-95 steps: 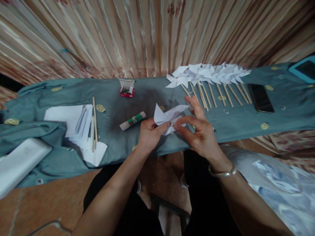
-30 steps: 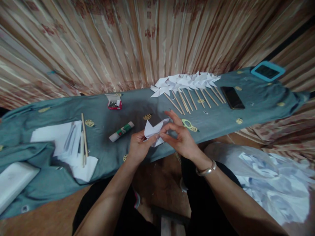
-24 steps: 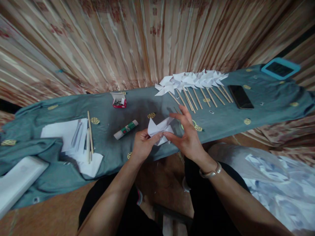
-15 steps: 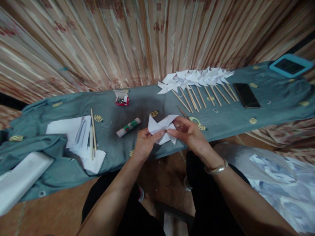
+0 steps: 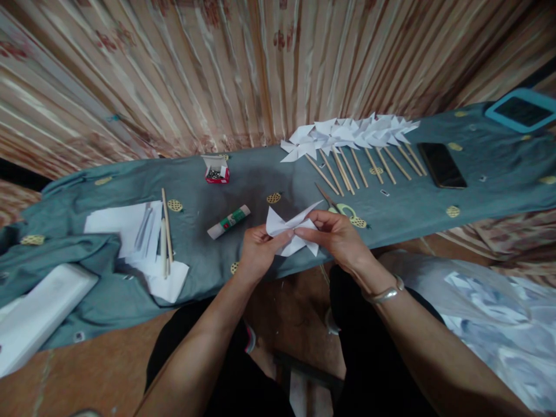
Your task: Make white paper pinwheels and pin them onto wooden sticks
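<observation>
A white paper pinwheel (image 5: 299,246) is held between my two hands above the front edge of the cloth-covered table. My left hand (image 5: 257,250) pinches it from the left, its thumb near the centre. My right hand (image 5: 333,236) grips the right side, thumb also pressed at the middle, so the two thumbtips almost meet and hide the centre. No stick shows on this pinwheel. Just beyond my right hand lie scissors (image 5: 345,209) with pale green handles. To the left of my left hand lies a green and white glue stick (image 5: 229,221).
Finished pinwheels (image 5: 347,136) on sticks lie in a row at the back, beside a dark phone (image 5: 442,165) and a blue-framed tablet (image 5: 523,111). A small red box of metal pins (image 5: 217,174) stands open. Paper sheets (image 5: 117,226) and loose sticks (image 5: 167,231) lie left.
The view has shifted slightly. Both hands still pinch the pinwheel's centre; its upper right blade now stands up more, and my right fingers sit a little further from it.
</observation>
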Tool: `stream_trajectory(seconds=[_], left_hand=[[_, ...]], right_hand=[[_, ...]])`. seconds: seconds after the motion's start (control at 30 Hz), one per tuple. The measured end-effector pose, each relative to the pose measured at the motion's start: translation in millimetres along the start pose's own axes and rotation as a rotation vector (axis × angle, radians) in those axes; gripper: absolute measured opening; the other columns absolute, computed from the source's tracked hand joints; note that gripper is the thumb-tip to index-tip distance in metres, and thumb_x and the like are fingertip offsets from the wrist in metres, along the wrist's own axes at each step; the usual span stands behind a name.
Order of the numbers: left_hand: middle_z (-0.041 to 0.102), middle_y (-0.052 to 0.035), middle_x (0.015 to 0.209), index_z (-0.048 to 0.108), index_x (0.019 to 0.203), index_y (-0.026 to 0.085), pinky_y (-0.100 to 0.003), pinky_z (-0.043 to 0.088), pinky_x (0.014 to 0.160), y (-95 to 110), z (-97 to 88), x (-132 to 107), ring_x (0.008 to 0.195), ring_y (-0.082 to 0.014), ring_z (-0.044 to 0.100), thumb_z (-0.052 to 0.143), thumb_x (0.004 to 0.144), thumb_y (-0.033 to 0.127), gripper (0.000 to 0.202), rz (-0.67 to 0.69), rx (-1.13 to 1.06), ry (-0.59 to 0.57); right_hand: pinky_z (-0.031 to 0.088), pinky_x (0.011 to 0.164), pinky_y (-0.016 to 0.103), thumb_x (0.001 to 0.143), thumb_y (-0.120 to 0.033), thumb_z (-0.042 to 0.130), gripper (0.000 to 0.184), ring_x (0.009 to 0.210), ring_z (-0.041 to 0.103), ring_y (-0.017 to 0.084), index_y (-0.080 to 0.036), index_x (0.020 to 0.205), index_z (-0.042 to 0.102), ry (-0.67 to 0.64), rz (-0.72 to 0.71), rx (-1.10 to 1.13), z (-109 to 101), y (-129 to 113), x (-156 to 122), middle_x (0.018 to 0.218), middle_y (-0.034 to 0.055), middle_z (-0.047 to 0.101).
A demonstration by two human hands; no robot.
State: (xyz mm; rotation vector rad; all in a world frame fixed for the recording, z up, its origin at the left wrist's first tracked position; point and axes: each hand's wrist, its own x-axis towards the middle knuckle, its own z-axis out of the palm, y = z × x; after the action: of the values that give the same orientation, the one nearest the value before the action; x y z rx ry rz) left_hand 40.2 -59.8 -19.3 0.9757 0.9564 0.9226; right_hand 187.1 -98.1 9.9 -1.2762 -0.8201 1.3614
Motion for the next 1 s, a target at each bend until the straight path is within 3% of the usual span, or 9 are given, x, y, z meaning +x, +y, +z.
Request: stream_trajectory(seconds=[0.43, 1.0], left_hand=[[0.071, -0.0015, 0.063, 0.075, 0.067, 0.016, -0.023, 0.045, 0.053, -3.1, -2.3, 1.5, 0.054, -0.0128, 0.059, 0.084, 0.054, 0.036, 0.025, 0.039, 0.051, 0.018], [0.074, -0.0018, 0.071, 0.074, 0.070, 0.016, -0.029, 0.053, 0.065, -1.9, -0.5, 2.9, 0.062, -0.0154, 0.064, 0.085, 0.051, 0.027, 0.025, 0.053, -0.043, 0.031]], right_hand=[[0.043, 0.049, 0.023, 0.045, -0.033, 0.090, 0.032, 0.048, 0.050, 0.008, -0.020, 0.065, 0.067, 0.042, 0.018, 0.019, 1.8, 1.9, 1.6, 0.053, -0.0063, 0.059], [0.045, 0.053, 0.024, 0.049, -0.033, 0.088, 0.028, 0.055, 0.054, 0.010, -0.021, 0.066, 0.069, 0.005, -0.007, 0.002, 0.8, 3.7, 1.6, 0.061, -0.0044, 0.065]])
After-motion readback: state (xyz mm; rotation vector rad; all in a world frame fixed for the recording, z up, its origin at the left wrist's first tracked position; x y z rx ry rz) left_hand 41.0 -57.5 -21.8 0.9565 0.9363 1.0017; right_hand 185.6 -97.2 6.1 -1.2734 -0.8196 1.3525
